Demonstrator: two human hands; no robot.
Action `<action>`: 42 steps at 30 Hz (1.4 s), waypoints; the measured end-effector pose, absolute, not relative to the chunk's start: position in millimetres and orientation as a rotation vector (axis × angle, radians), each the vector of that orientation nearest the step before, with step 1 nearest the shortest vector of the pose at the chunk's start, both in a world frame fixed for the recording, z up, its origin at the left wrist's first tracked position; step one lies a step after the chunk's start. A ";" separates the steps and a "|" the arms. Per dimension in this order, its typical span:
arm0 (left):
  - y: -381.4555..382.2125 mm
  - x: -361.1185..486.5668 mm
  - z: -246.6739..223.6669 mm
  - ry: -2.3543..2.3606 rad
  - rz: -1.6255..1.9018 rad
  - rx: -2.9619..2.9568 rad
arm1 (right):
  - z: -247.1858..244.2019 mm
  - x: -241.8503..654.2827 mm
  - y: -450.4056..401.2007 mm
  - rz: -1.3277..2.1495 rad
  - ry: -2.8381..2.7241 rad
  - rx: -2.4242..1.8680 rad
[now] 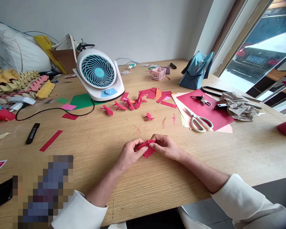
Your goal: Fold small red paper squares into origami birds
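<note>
Between my two hands, just above the wooden table, is a small piece of folded red paper [149, 154]. My left hand [131, 153] pinches its left side, thumb on the near face. On the right, my right hand [166, 147] grips the upper right edge between thumb and fingers. The paper shows creases and comes to a point at the bottom. A small folded red paper figure [148, 117] lies beyond my hands. Several more such figures [128, 103] stand in a row farther back, near the fan.
A white and blue fan [99, 73] stands at the back. Scissors [200, 122] lie on red sheets [181, 95] at right, near a crumpled cloth [239, 106]. A blue bag [196, 71] and pink basket [158, 73] sit behind. At left are a black marker [32, 133] and red strip [51, 140].
</note>
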State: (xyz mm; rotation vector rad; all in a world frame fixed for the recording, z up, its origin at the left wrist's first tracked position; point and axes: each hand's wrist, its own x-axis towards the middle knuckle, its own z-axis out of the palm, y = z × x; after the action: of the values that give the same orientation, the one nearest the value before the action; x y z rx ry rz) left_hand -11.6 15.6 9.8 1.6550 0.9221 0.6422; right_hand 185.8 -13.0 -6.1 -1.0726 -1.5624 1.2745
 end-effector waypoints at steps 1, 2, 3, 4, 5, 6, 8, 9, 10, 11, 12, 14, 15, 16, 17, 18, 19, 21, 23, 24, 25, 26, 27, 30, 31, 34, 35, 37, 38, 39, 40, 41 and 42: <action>15.6 -11.6 8.8 0.918 0.656 1.616 | -7.3 185.9 -12.7 1.276 -1.564 -1.076; 15.3 -11.4 7.8 0.919 0.665 1.568 | -8.4 185.7 -12.5 1.277 -1.564 -1.075; 14.9 -11.0 6.7 0.922 0.672 1.516 | -9.2 185.3 -12.3 1.278 -1.560 -1.070; 14.3 -10.5 5.7 0.926 0.676 1.466 | -9.7 184.8 -12.1 1.281 -1.555 -1.062; 13.6 -9.8 4.9 0.926 0.679 1.421 | -9.9 184.1 -12.0 1.283 -1.550 -1.051; 12.9 -9.1 4.4 0.923 0.684 1.389 | -9.7 183.4 -12.0 1.290 -1.550 -1.036; 11.6 -7.7 3.9 0.911 0.697 1.368 | -8.6 182.3 -12.2 1.311 -1.562 -0.997; 11.1 -7.2 4.0 0.906 0.698 1.379 | -7.8 181.9 -12.5 1.321 -1.573 -0.981; 10.8 -6.8 4.1 0.903 0.696 1.403 | -6.9 181.7 -12.9 1.326 -1.585 -0.971; 10.6 -6.7 4.3 0.901 0.695 1.447 | -5.9 181.7 -13.5 1.323 -1.599 -0.972; 10.7 -6.9 4.5 0.905 0.700 1.507 | -5.0 181.7 -14.0 1.314 -1.616 -0.984; 11.2 -7.9 4.8 0.926 0.728 1.648 | -3.1 182.0 -15.4 1.290 -1.647 -1.027; 11.7 -8.5 5.0 0.939 0.748 1.707 | -2.2 182.2 -16.0 1.283 -1.663 -1.048; 12.3 -9.2 5.2 0.950 0.767 1.750 | -1.4 182.3 -16.6 1.278 -1.679 -1.068; 12.9 -9.8 5.4 0.956 0.779 1.774 | -0.6 182.4 -17.0 1.276 -1.695 -1.084; 13.6 -10.3 5.6 0.956 0.784 1.782 | 0.2 182.5 -17.4 1.274 -1.710 -1.096; 14.2 -10.6 5.8 0.952 0.784 1.782 | 0.9 182.5 -17.7 1.270 -1.724 -1.105; 15.0 -11.1 6.0 0.935 0.774 1.764 | 2.4 182.4 -18.1 1.258 -1.749 -1.112; 15.1 -11.1 5.9 0.915 0.777 1.737 | 3.8 182.1 -18.3 1.246 -1.759 -1.111; 14.6 -10.8 5.8 0.911 0.786 1.728 | 4.5 181.8 -18.5 1.245 -1.762 -1.111; 14.0 -10.5 5.9 0.909 0.800 1.719 | 5.1 181.6 -18.7 1.244 -1.768 -1.114; 13.1 -9.9 6.0 0.912 0.814 1.711 | 5.7 181.3 -18.9 1.243 -1.776 -1.120; 12.1 -9.3 6.4 0.918 0.826 1.702 | 6.0 181.0 -19.0 1.240 -1.791 -1.130; 9.6 -7.2 9.1 0.931 0.836 1.688 | 6.3 180.7 -19.4 1.210 -1.850 -1.174; 9.1 -6.8 10.3 0.939 0.831 1.695 | 6.2 180.7 -19.5 1.196 -1.865 -1.187; 8.7 -6.9 13.0 0.972 0.814 1.727 | 5.8 181.0 -19.4 1.176 -1.890 -1.205; 8.7 -7.3 13.3 0.979 0.811 1.722 | 5.6 181.2 -19.4 1.175 -1.893 -1.206; 8.8 -8.1 12.7 0.975 0.808 1.669 | 5.5 181.6 -19.2 1.176 -1.893 -1.202; 8.9 -8.3 12.0 0.966 0.802 1.628 | 5.5 181.7 -19.2 1.172 -1.895 -1.197; 9.0 -8.4 11.2 0.957 0.791 1.590 | 5.5 181.8 -19.2 1.164 -1.900 -1.191; 9.2 -8.3 10.5 0.949 0.778 1.566 | 5.7 181.8 -19.2 1.150 -1.910 -1.184; 9.5 -8.2 9.9 0.944 0.768 1.561 | 5.8 181.8 -19.2 1.131 -1.925 -1.174; 9.9 -8.0 9.3 0.941 0.759 1.572 | 5.9 181.7 -19.2 1.110 -1.945 -1.162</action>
State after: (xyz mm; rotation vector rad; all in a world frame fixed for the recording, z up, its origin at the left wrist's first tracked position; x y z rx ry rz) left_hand -8.0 9.9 9.3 1.5720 0.9413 0.7589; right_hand 181.7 -19.2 5.9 -1.1618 -1.9452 1.1095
